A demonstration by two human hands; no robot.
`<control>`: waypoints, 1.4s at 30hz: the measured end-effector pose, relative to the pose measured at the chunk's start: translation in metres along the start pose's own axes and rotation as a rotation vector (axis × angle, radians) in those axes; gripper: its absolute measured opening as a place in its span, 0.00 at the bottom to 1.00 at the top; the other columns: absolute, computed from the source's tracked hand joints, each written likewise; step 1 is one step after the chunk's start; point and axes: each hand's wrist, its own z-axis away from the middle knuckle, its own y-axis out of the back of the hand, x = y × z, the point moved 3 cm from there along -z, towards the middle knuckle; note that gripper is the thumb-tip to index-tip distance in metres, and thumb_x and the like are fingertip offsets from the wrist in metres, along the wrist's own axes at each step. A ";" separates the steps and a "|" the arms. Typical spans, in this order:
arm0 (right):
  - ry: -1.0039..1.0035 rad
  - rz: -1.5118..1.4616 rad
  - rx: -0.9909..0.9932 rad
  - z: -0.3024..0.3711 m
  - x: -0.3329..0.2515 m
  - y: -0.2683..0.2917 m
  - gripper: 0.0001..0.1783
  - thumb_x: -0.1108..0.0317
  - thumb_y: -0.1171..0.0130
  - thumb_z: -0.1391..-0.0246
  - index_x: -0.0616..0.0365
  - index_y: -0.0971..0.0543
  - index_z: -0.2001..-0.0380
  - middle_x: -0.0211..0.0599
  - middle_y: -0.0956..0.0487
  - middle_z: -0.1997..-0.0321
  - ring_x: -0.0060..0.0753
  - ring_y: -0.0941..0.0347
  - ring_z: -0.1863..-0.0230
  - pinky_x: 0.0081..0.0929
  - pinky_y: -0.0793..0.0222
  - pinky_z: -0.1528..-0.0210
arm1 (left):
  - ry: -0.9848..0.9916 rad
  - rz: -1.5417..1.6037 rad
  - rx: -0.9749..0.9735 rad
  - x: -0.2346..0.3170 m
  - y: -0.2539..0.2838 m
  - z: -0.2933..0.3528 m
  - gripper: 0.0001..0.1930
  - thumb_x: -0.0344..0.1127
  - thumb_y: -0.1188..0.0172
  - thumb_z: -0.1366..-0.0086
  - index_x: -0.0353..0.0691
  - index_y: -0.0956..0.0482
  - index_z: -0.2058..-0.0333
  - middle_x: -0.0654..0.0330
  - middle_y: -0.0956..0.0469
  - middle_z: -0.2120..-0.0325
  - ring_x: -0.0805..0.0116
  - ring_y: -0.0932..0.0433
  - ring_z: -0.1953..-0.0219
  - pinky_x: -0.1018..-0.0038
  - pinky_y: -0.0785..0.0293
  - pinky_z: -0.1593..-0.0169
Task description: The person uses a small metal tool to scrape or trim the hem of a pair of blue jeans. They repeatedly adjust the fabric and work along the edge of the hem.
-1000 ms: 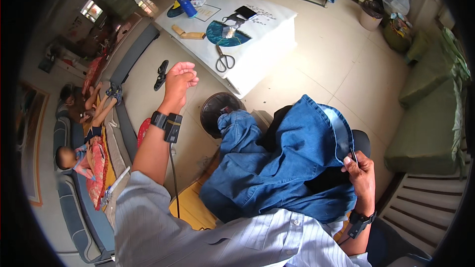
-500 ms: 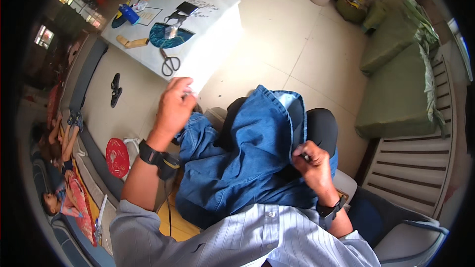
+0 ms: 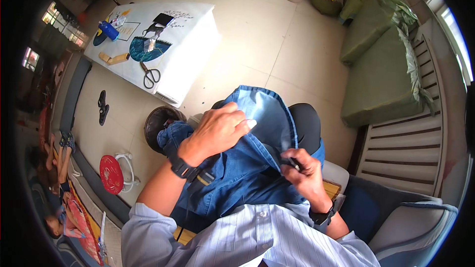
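Blue denim clothing (image 3: 232, 175) lies draped over my lap, its stitched edge standing up in a curved opening between my hands. My left hand (image 3: 220, 131) is closed at the left side of that edge, pinching the denim, thumb toward the opening. On the other side, my right hand (image 3: 306, 175) is closed around a small dark-handled tool (image 3: 296, 163) close to the stitched edge. A pale, blurred streak rises from its fingers; I cannot make out the tool's kind. More bunched denim hangs on the left, beside a dark waste bin (image 3: 152, 124).
Ahead left, a cloth-covered table (image 3: 195, 34) bears black-handled scissors (image 3: 151, 77), a blue bottle (image 3: 109, 30) and a tan strip (image 3: 114, 59). A red-topped stool (image 3: 112, 174) stands left. Someone lies on the left sofa (image 3: 57, 223). Green-covered cushions (image 3: 381, 89) rest on a slatted bench (image 3: 396, 168) at right.
My left hand has come down and right from near the table corner onto the denim edge and closed there. The view has shifted, bringing the waste bin into sight.
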 end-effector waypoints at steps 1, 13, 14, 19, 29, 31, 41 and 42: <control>0.013 -0.022 0.038 0.000 0.001 0.005 0.13 0.83 0.35 0.46 0.59 0.18 0.57 0.25 0.22 0.65 0.15 0.30 0.66 0.20 0.33 0.62 | -0.021 0.002 0.052 0.001 0.004 0.007 0.15 0.37 0.36 0.30 0.34 0.25 0.73 0.49 0.29 0.73 0.46 0.24 0.71 0.55 0.28 0.65; 0.005 -0.185 0.113 -0.006 -0.002 0.012 0.09 0.81 0.34 0.42 0.60 0.18 0.58 0.19 0.25 0.66 0.10 0.35 0.68 0.16 0.38 0.65 | 0.034 0.132 0.375 0.013 0.011 0.051 0.12 0.29 0.31 0.35 0.33 0.26 0.72 0.51 0.23 0.70 0.52 0.22 0.70 0.64 0.24 0.64; 0.000 -0.178 0.107 -0.005 -0.003 0.012 0.09 0.81 0.34 0.42 0.60 0.17 0.58 0.19 0.24 0.66 0.10 0.35 0.68 0.16 0.38 0.65 | 0.036 0.135 0.387 0.014 0.011 0.051 0.12 0.28 0.30 0.35 0.34 0.26 0.72 0.51 0.23 0.69 0.53 0.21 0.69 0.65 0.24 0.63; 0.017 -0.191 0.085 0.002 -0.008 0.011 0.11 0.82 0.32 0.43 0.60 0.16 0.57 0.19 0.23 0.67 0.10 0.34 0.69 0.16 0.37 0.65 | 0.092 0.224 0.491 0.009 0.011 0.061 0.13 0.26 0.27 0.39 0.36 0.26 0.72 0.54 0.21 0.68 0.60 0.20 0.68 0.68 0.23 0.62; 0.256 -0.118 -0.201 0.009 -0.028 -0.027 0.11 0.79 0.28 0.44 0.62 0.16 0.57 0.31 0.19 0.69 0.19 0.28 0.73 0.21 0.33 0.68 | 0.523 0.005 0.667 -0.017 0.002 0.082 0.21 0.32 0.20 0.47 0.36 0.29 0.68 0.58 0.29 0.78 0.64 0.30 0.78 0.67 0.27 0.69; 0.318 -0.089 -0.231 0.009 -0.027 -0.031 0.12 0.78 0.28 0.45 0.62 0.16 0.56 0.35 0.19 0.70 0.24 0.26 0.73 0.24 0.31 0.67 | 0.591 -0.049 0.668 -0.024 0.007 0.080 0.21 0.32 0.20 0.47 0.36 0.28 0.67 0.56 0.27 0.78 0.62 0.28 0.77 0.65 0.25 0.68; 0.302 -0.087 -0.271 0.012 -0.034 -0.031 0.14 0.81 0.29 0.46 0.62 0.16 0.56 0.35 0.18 0.70 0.24 0.24 0.73 0.25 0.31 0.68 | 0.596 -0.111 0.692 -0.063 0.009 0.098 0.14 0.28 0.29 0.42 0.34 0.25 0.61 0.53 0.23 0.76 0.58 0.21 0.74 0.63 0.22 0.65; 0.307 -0.085 -0.277 0.012 -0.035 -0.031 0.14 0.81 0.29 0.46 0.62 0.16 0.56 0.35 0.18 0.70 0.24 0.24 0.73 0.24 0.31 0.69 | 0.613 -0.068 0.678 -0.066 0.007 0.100 0.13 0.28 0.30 0.41 0.33 0.25 0.61 0.54 0.22 0.75 0.60 0.21 0.74 0.64 0.23 0.65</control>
